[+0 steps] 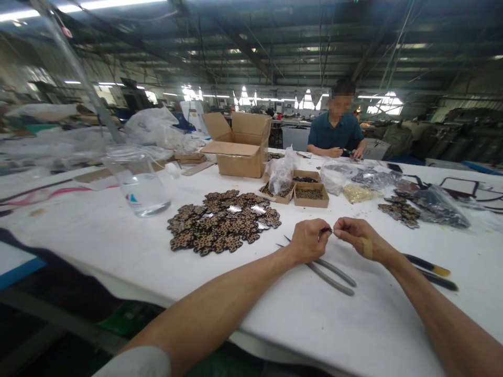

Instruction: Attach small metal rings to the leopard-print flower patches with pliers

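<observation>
My left hand (310, 240) is closed in a pinch on a small dark piece, too small to make out, above the white table (275, 314). Close beside it, my right hand (359, 236) pinches a tiny bit at the same spot, thumb and finger together; a tan strip is stuck near its wrist. Under my left hand lie grey-handled pliers (334, 277), their pointed tips showing to its left. A pile of leopard-print pieces (220, 225) is spread to the left of my hands. Black-and-yellow handles (432, 267) of another tool show past my right wrist.
Behind the pile stand an open cardboard box (241, 157) and small boxes of metal bits (310, 195). A clear water jug (143, 188) is at left. Plastic bags (440, 207) and more leopard pieces (398, 211) lie right. Across the table, a person (334, 133) handles something.
</observation>
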Demonstrator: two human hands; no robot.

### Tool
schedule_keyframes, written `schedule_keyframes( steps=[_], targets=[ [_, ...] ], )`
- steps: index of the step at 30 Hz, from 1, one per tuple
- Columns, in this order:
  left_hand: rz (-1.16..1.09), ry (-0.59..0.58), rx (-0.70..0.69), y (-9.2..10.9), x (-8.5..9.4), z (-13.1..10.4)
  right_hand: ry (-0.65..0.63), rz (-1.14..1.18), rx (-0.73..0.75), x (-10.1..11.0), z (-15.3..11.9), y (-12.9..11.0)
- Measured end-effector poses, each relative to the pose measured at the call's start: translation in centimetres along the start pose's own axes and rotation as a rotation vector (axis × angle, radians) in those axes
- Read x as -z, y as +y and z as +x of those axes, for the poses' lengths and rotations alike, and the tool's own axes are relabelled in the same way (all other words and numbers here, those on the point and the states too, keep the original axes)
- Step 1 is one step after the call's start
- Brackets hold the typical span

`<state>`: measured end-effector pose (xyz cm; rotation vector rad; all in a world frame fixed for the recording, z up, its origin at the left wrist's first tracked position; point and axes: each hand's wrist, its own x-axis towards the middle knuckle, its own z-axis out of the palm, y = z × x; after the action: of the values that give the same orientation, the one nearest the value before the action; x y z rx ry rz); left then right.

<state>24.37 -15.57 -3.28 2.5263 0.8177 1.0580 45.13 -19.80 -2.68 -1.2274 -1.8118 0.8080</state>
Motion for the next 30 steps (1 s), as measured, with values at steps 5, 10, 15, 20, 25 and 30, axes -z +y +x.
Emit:
schedule_keyframes(
  steps=[5,10,15,20,25,30],
  targets=[
    [0.005,0.025,0.025,-0.1,0.0,0.0,-0.011,-0.005,-0.013,0.3,-0.2,-0.6],
    [-0.007,0.041,-0.023,0.0,0.0,0.0,0.06,0.068,-0.09,0.5,-0.2,-0.7],
    [0.004,0.002,-0.082,0.0,0.1,0.0,0.061,0.082,-0.141,-0.3,-0.2,-1.1],
    [0.007,0.016,-0.088,-0.1,0.0,-0.2,0.12,0.11,-0.179,-1.2,-0.1,-1.0],
    [-0.004,0.059,0.023,0.0,-0.3,-0.2,0.278,0.206,-0.281,-2.7,0.4,0.1],
    [-0.044,0.051,0.067,0.0,-0.6,-0.1,0.336,0.404,-0.351,-3.9,0.6,0.5]
  ],
)
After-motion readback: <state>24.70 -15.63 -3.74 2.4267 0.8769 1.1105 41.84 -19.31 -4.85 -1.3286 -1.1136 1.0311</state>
